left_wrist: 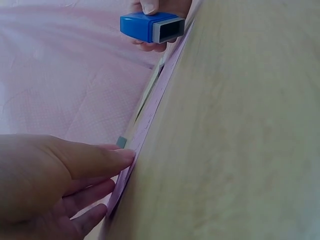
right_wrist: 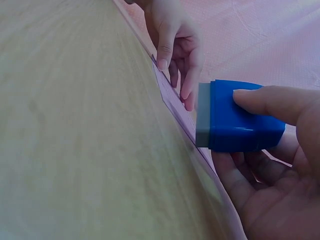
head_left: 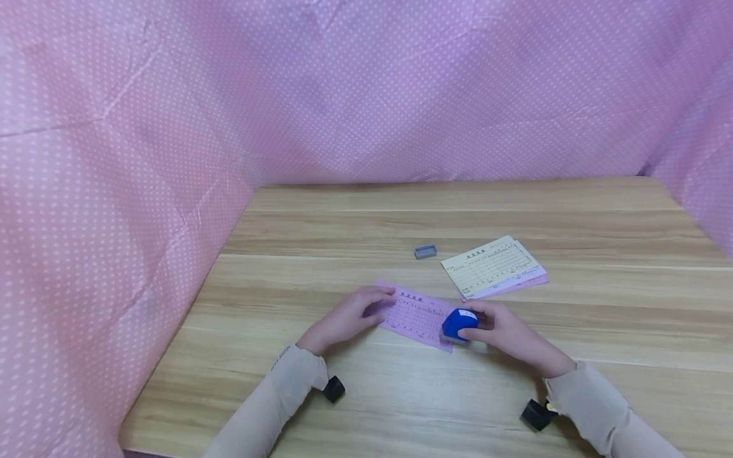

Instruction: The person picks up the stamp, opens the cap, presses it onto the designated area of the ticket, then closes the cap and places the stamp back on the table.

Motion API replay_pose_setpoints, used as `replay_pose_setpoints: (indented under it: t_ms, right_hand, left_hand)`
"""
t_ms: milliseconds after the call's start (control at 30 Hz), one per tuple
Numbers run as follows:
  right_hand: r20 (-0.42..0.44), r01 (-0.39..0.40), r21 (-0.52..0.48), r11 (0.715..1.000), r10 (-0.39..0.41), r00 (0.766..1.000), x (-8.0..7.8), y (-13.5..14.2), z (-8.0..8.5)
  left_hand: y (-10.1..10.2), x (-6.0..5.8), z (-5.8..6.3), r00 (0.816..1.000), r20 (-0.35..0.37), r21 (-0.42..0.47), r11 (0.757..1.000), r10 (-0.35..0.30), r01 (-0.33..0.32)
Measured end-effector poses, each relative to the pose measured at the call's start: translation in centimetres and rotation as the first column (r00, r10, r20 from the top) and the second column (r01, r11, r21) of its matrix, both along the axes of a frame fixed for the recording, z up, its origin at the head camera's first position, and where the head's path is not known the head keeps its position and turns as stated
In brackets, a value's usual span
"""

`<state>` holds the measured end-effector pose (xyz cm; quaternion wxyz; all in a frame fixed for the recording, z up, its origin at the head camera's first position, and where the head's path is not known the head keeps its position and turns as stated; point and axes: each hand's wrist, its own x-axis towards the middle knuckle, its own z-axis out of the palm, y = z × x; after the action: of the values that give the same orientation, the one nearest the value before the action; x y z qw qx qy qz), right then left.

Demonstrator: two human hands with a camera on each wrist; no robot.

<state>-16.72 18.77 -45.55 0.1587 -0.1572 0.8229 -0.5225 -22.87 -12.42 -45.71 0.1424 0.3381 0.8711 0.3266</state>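
Note:
A pink printed slip [head_left: 417, 317] lies on the wooden table between the two hands. At its left end, my left hand [head_left: 356, 316] rests thumb and fingertips on the paper, fingers loosely extended. My right hand [head_left: 499, 331] grips a blue stamp [head_left: 460, 324] between thumb and fingers, over the slip's right end. In the right wrist view, the stamp's grey base [right_wrist: 203, 115] faces the slip, close over it. The left wrist view shows the dark recessed underside [left_wrist: 171, 31] of the stamp.
A small grey rectangular cap [head_left: 425, 252] lies beyond the slip. Farther right is a fanned stack of slips [head_left: 494, 267], cream on top with pink below. Pink dotted cloth [head_left: 366, 95] hangs behind the table [head_left: 321, 222] and along its left side.

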Motion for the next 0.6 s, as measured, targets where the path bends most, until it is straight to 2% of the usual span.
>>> replay_pose_setpoints:
  t_ms: [167,400,600]
  right_hand:
    - [0.018,0.012,0.011,1.000,-0.012,1.000,-0.03,-0.05,0.03]
    - [0.028,0.012,0.013,1.000,-0.013,1.000,0.06,-0.21,0.41]
    - [0.036,0.023,0.015,1.000,-0.024,0.999,0.06,-0.24,0.43]
  left_hand:
    - [0.03,0.13,0.25,0.999,-0.044,-0.056,0.998,-0.009,0.007]
    - [-0.08,0.26,0.62,0.992,-0.113,-0.114,0.992,-0.063,0.050]
    - [-0.06,0.38,0.76,0.989,-0.125,-0.161,0.985,-0.082,0.062]
